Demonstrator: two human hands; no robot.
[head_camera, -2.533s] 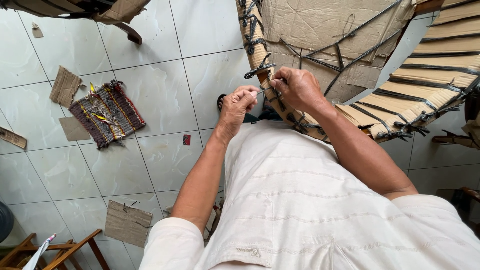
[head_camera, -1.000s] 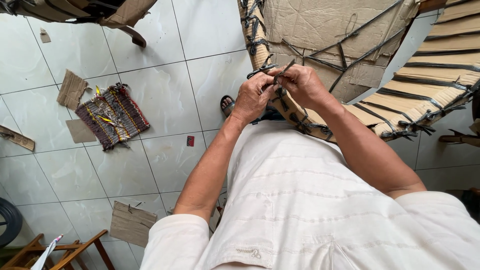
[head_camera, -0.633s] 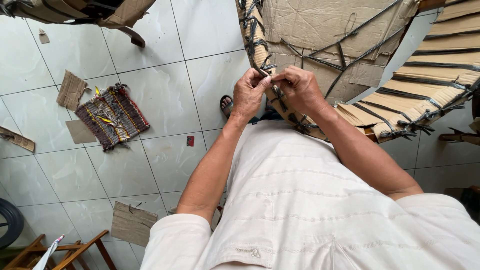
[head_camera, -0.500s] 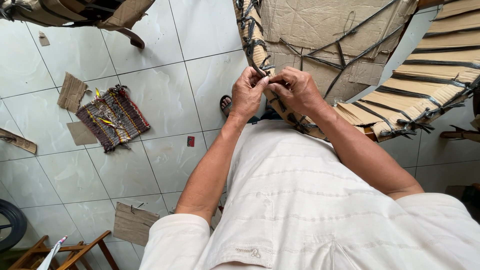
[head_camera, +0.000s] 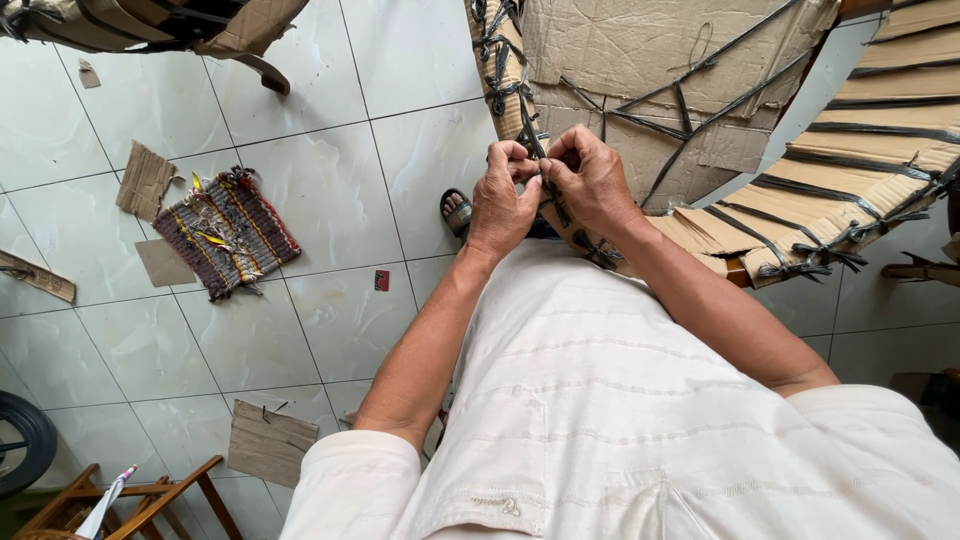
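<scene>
Both the left hand (head_camera: 500, 200) and right hand (head_camera: 590, 180) are closed, pinching a thin dark strap (head_camera: 533, 150) that binds a cardboard-wrapped curved frame (head_camera: 640, 60) at twelve o'clock of the hands.

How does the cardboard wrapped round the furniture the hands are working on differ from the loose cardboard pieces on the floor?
The wrapped cardboard is curved around a frame and bound tight by dark straps; the loose cardboard piece lies flat and unbound on the tiled floor. The wrapped cardboard is a large sheet; the floor piece is a small scrap. Both hands, left hand and right hand, pinch a strap on the wrapped one; nobody touches the scrap. Both are plain brown.
</scene>
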